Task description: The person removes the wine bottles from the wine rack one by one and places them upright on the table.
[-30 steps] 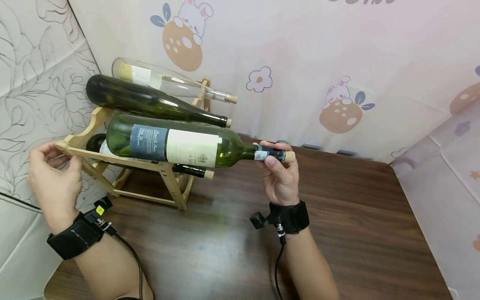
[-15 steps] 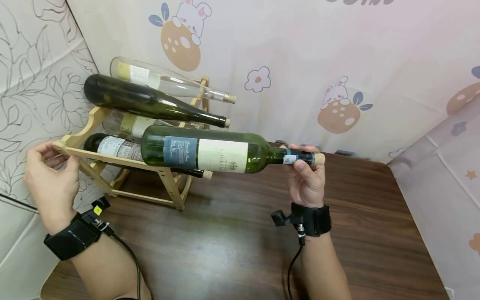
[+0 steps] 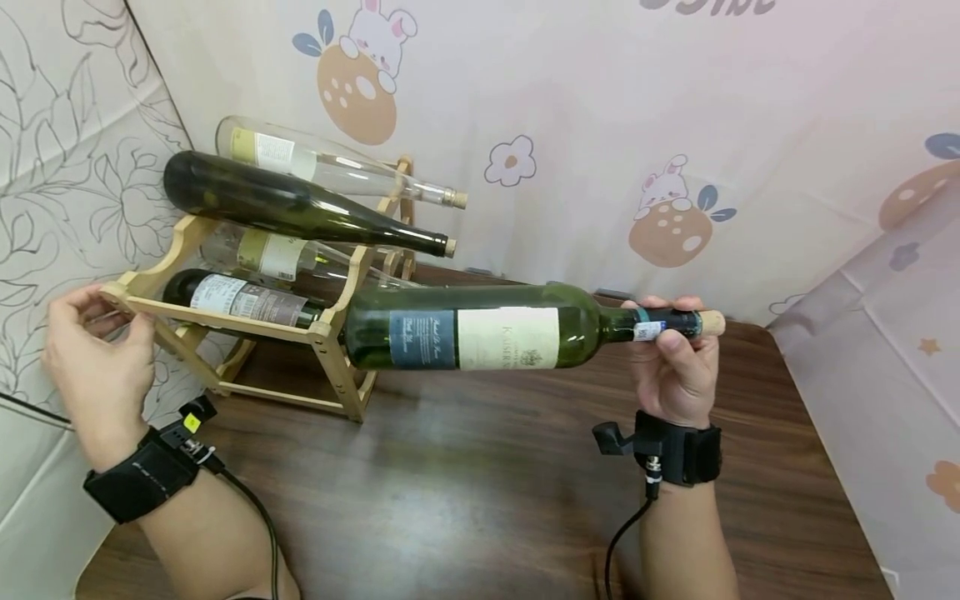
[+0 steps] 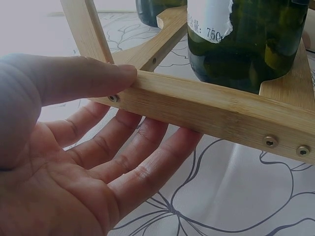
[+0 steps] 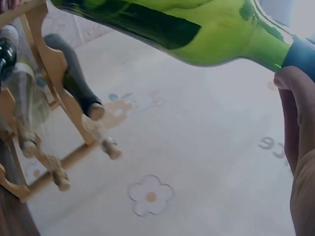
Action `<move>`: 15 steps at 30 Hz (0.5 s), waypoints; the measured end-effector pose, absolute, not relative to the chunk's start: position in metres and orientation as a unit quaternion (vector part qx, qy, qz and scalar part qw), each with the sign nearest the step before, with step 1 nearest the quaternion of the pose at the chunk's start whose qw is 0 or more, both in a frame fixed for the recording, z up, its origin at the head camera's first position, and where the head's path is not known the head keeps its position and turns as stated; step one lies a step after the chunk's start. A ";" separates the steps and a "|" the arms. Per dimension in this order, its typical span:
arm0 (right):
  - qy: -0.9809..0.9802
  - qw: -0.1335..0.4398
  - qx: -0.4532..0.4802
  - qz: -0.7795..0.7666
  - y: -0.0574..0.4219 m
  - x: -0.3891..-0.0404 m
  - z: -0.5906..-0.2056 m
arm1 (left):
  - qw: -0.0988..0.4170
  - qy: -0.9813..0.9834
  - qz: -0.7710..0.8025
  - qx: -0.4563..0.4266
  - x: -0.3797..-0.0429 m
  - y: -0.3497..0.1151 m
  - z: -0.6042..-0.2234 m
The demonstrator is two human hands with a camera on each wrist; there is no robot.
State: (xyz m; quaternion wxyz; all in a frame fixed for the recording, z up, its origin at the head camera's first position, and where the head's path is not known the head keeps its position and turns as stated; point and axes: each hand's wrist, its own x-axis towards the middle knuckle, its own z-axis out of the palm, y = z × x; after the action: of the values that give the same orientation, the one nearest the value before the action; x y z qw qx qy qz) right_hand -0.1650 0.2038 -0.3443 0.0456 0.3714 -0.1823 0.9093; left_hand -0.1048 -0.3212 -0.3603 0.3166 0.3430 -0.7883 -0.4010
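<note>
My right hand (image 3: 678, 367) grips the neck of a green wine bottle (image 3: 585, 325) with a cork, blue and cream labels facing up. The bottle lies level in the air, its base beside the right front corner of a wooden wine rack (image 3: 225, 315). In the right wrist view, the fingers wrap the dark neck at the right edge. My left hand (image 3: 101, 367) holds the rack's left front corner. The left wrist view shows the thumb on top of the wooden bar (image 4: 197, 103) and the fingers beneath it.
A dark green bottle (image 3: 300, 204) and a clear bottle (image 3: 352, 173) lie on the rack's top tier. Below lie a dark labelled bottle (image 3: 247, 300) and a clear one with a yellow label (image 3: 277, 254). The brown table (image 3: 480, 483) meets a patterned backdrop (image 3: 570, 100) behind.
My right hand has drawn the green bottle rightward and slightly nearer, away from the rack's top tier, uncovering bottles below. My left hand stays on the rack corner.
</note>
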 end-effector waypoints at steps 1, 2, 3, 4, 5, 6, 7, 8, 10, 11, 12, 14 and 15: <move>-0.188 0.048 0.371 0.908 0.207 -0.164 -0.343 | 0.316 -0.788 -0.400 0.344 -0.105 -0.321 -0.361; -0.193 0.050 0.372 0.907 0.211 -0.162 -0.341 | 0.315 -0.789 -0.399 0.345 -0.104 -0.321 -0.361; -0.198 0.051 0.374 0.905 0.214 -0.161 -0.339 | 0.316 -0.789 -0.398 0.345 -0.104 -0.321 -0.361; -0.204 0.052 0.376 0.903 0.217 -0.160 -0.337 | 0.316 -0.789 -0.399 0.344 -0.104 -0.321 -0.361; -0.210 0.052 0.378 0.900 0.220 -0.158 -0.334 | 0.317 -0.789 -0.399 0.344 -0.104 -0.321 -0.361; -0.214 0.052 0.381 0.898 0.223 -0.157 -0.331 | 0.317 -0.788 -0.400 0.343 -0.104 -0.321 -0.361; -0.218 0.050 0.384 0.896 0.225 -0.156 -0.329 | 0.319 -0.788 -0.401 0.342 -0.104 -0.321 -0.361; -0.223 0.050 0.386 0.894 0.227 -0.154 -0.326 | 0.320 -0.787 -0.403 0.341 -0.104 -0.321 -0.361; -0.233 0.052 0.387 0.891 0.231 -0.152 -0.320 | 0.322 -0.784 -0.410 0.338 -0.105 -0.322 -0.360; -0.239 0.052 0.388 0.889 0.234 -0.152 -0.317 | 0.322 -0.783 -0.411 0.338 -0.105 -0.322 -0.360; -0.245 0.055 0.387 0.887 0.238 -0.151 -0.315 | 0.322 -0.782 -0.413 0.337 -0.105 -0.322 -0.360; -0.263 0.063 0.380 0.885 0.245 -0.150 -0.310 | 0.321 -0.781 -0.417 0.337 -0.105 -0.322 -0.360; -0.271 0.067 0.376 0.884 0.249 -0.150 -0.309 | 0.320 -0.780 -0.418 0.338 -0.105 -0.322 -0.360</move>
State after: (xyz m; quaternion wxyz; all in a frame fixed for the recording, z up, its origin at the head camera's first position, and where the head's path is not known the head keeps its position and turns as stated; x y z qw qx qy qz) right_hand -0.1502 0.2489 -0.3087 0.0670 0.3757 -0.2711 0.8837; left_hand -0.1054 -0.3223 -0.3600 0.3202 0.3383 -0.7797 -0.4184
